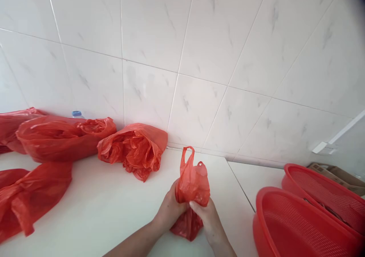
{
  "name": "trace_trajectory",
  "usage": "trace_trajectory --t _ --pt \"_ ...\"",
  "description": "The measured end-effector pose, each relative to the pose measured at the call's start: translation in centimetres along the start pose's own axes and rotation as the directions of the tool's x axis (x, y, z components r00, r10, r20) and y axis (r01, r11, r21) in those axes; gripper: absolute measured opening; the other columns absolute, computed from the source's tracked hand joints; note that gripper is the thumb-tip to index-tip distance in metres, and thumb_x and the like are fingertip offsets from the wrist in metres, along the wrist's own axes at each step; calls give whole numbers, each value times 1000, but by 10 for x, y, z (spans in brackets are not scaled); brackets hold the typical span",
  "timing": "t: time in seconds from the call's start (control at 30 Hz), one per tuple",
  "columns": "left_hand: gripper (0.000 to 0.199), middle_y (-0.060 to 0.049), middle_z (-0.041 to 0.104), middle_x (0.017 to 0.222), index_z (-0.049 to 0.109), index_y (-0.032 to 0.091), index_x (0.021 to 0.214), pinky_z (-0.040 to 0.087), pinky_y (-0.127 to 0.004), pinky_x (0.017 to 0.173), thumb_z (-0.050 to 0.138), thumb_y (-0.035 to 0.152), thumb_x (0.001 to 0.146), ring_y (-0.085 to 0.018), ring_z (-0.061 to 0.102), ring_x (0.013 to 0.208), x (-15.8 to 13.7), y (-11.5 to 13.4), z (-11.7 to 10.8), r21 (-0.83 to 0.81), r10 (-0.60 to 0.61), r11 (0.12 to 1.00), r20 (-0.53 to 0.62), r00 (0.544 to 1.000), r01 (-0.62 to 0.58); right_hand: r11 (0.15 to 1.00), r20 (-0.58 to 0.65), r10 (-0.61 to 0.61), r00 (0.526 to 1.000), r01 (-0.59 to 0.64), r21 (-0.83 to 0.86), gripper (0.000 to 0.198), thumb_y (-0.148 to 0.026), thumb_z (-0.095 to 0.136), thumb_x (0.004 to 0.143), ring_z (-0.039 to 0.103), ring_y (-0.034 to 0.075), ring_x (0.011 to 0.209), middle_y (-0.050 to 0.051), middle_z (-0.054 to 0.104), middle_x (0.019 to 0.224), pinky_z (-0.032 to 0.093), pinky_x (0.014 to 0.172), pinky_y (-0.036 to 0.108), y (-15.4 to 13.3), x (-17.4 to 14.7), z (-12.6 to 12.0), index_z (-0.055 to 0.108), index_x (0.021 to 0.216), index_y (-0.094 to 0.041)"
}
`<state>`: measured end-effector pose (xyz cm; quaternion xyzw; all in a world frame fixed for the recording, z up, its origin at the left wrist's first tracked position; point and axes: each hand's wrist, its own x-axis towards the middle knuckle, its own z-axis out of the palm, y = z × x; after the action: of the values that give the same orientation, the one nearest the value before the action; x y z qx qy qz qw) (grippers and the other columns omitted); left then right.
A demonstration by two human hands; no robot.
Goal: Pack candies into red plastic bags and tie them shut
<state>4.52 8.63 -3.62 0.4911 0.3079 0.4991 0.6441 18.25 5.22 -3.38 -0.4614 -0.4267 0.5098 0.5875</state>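
Observation:
Between my two hands is a red plastic bag (194,181), held upright above the white table. Its handle loops stick up at the top, and its lower part hangs below my thumbs. My left hand (171,205) is wrapped round the bag's left side. On the other side, my right hand (207,215) grips it with the thumb pressed on the front. Whatever the bag contains cannot be made out. Left of my hands, a bundle of crumpled red plastic bags (134,146) lies against the wall.
More red bags (62,135) lie along the wall at left, and another red bag (37,196) is nearer. A blue bottle cap (76,113) shows behind them. Two red perforated baskets (264,207) stand at right, with a cardboard box (336,175) behind. A tiled wall (159,32) bounds the white table (108,207).

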Motion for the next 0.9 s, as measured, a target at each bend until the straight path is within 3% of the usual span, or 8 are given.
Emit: trace_trajectory --t 0.07,0.13,0.27,0.37,0.47,0.6,0.73,0.9 --pt "19 -2 70 81 63 19 87 50 -31 70 71 20 70 -22 64 78 6 -7 -1 -61 -20 998 -97 995 14 998 -60 55 997 -54 30 35 -40 76 66 66 24 83 7 71 86 51 77 36 3 8 -2 67 90 -16" --pt "6 0 68 71 62 18 76 49 -29 65 67 21 74 -19 63 69 9 -11 -9 -106 -52 994 -117 992 39 994 -84 69 994 -61 93 28 -33 78 66 65 22 79 5 71 82 51 72 32 6 13 -12 68 86 -16" --pt "13 -2 71 77 64 18 82 51 -32 71 70 19 70 -21 66 74 8 -5 -28 -238 -117 966 -67 991 98 966 107 136 985 -156 207 34 -31 80 63 65 23 86 6 72 92 51 76 34 18 13 -41 70 93 -19" --pt "27 -8 72 86 65 17 93 52 -38 76 73 23 68 -26 68 81 5 0 -34 -338 -159 927 32 987 160 930 276 94 957 -183 318 53 -55 72 67 61 28 101 12 66 115 48 86 41 21 10 -58 67 108 -23" --pt "41 -12 71 96 62 16 106 52 -41 78 73 33 70 -29 68 87 2 2 -30 -407 -167 889 136 977 209 920 321 79 944 -193 342 69 -74 60 65 59 30 106 14 62 121 47 90 43 13 5 -59 67 112 -24" --pt "34 -11 71 92 64 16 102 50 -39 80 74 25 71 -26 67 85 -3 2 -21 -449 -158 863 192 969 230 955 422 137 896 -233 185 63 -54 76 64 62 29 101 15 65 115 45 92 44 -4 0 -40 66 115 -19" --pt "21 -8 70 83 66 14 90 50 -35 77 68 8 69 -23 67 78 -3 -2 -18 -468 -175 849 188 966 245 929 239 224 945 -281 239 36 -34 79 67 66 27 88 12 71 95 48 88 43 -3 1 -31 71 97 -15" --pt "18 -3 67 70 65 16 78 49 -31 69 60 3 65 -18 64 66 -1 -11 -23 -503 -211 816 200 957 285 733 145 288 947 -315 602 30 -31 74 71 62 25 103 5 67 114 45 95 45 11 7 -49 70 101 -24"
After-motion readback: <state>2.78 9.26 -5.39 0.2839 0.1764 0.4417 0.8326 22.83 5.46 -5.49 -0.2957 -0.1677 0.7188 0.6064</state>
